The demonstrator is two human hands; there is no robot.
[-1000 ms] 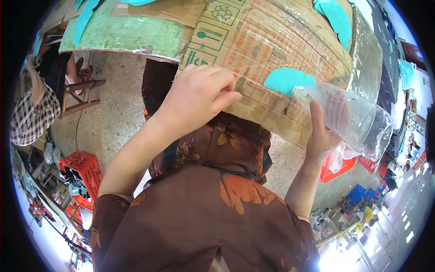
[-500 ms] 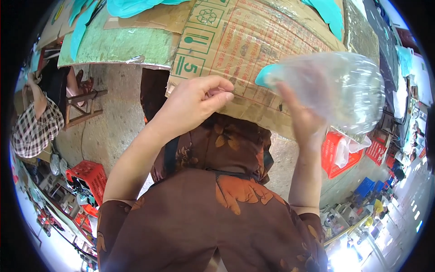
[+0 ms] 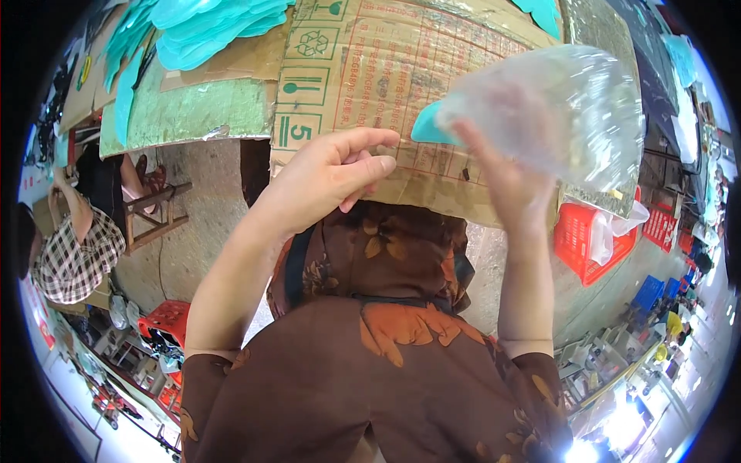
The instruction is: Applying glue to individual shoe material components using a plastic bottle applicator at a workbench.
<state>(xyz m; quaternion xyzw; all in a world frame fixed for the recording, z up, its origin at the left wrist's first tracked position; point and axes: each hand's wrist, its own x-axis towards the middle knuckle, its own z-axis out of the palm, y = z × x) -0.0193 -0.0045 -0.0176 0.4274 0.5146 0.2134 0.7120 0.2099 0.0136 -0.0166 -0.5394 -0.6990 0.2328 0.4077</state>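
My right hand is closed on a clear, shiny plastic sheet, blurred by motion, with the thumb on the near side and the fingers seen dimly through it. From the sheet's left end sticks out the rounded tip of a teal flat piece; how the two are joined is hidden. My left hand hovers over the near edge of the cardboard. Its index finger and thumb are apart with nothing between them, the other fingers curled, a short way left of the teal tip.
Stacked teal cut pieces lie at the back left of the green tabletop. A small dark bit sits on the cardboard. A red crate with a plastic bag stands on the floor at right. Someone in a checked shirt sits at far left.
My right hand has carried the plastic sheet and teal piece a little left and farther away. My left hand's index finger has straightened away from the thumb. The whole view has shifted slightly.
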